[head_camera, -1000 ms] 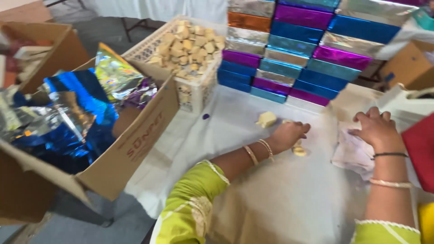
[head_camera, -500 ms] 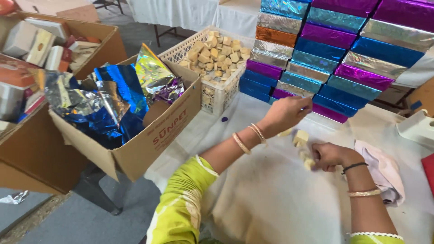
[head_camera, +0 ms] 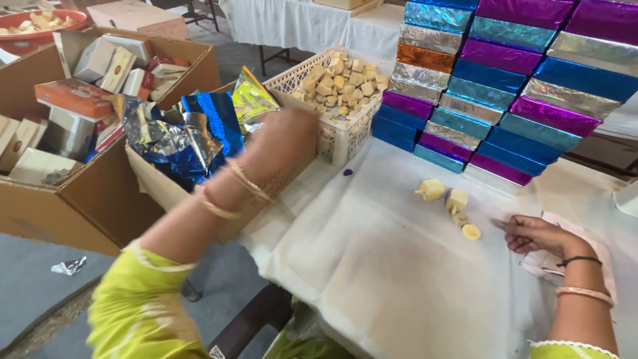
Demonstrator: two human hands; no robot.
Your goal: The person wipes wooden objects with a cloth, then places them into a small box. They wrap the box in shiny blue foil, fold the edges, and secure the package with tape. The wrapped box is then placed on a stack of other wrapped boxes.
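The fingers of the right hand (head_camera: 539, 234) are seen lying loosely together and flat on the white cloth (head_camera: 372, 266), with nothing clamped between them; half a second ago this hand was closed around the sweet pieces, and now it is drawn a little back from them. The pale sweet pieces (head_camera: 453, 203) are left on the cloth just beside these fingertips, in front of the stack of shiny boxes (head_camera: 505, 86). A pink cloth (head_camera: 551, 262) is partly covered by the right wrist. The left hand (head_camera: 282, 143) is blurred, so it cannot be told if its fingers are apart or together. Earlier it was raised near the stacked boxes; now it is swung across to the left and is held over the edge of the cardboard box (head_camera: 100, 193) filled with blue and silver foil sheets (head_camera: 193, 133). Just behind this hand, the white basket (head_camera: 339, 136) with many pale cubes is standing. Farther left, a second cardboard box (head_camera: 193, 63) with small packets is seen.
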